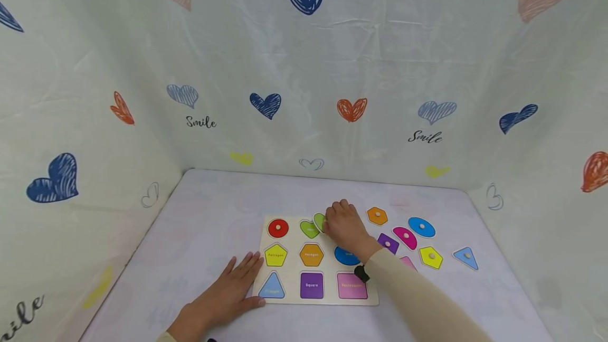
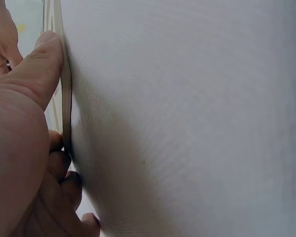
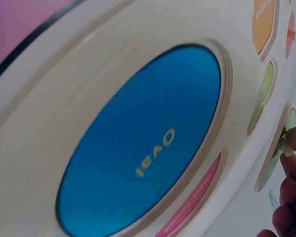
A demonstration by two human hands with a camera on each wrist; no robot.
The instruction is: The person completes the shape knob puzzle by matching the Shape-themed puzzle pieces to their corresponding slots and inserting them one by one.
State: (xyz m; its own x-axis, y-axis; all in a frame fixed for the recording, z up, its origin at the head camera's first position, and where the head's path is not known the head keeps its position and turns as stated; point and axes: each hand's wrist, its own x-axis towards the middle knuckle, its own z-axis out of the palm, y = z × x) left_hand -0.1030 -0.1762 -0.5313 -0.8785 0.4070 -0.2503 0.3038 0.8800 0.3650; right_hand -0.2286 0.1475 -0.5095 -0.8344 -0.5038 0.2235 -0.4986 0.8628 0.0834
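My right hand [image 1: 349,228] pinches the knob of a green heart puzzle piece [image 3: 278,150]. The piece is tilted and raised above the wooden shape board [image 1: 293,273], beside the green heart recess [image 1: 309,229] at the back row. At the board's left edge lies my left hand [image 1: 233,286], fingers extended along the side and thumb near the front left corner. The left wrist view shows that thumb [image 2: 44,64] against the board's edge. A red circle piece [image 1: 278,228] with a knob sits in the board's back left recess. My right forearm hides part of the board's right side.
Loose knobbed pieces lie right of the board: an orange hexagon [image 1: 377,216], blue oval [image 1: 421,227], magenta half circle [image 1: 405,237], purple square [image 1: 388,243], yellow pentagon [image 1: 430,258], blue triangle [image 1: 466,258] and partly hidden pink piece [image 1: 408,263]. A heart-print curtain [image 1: 309,67] surrounds the table.
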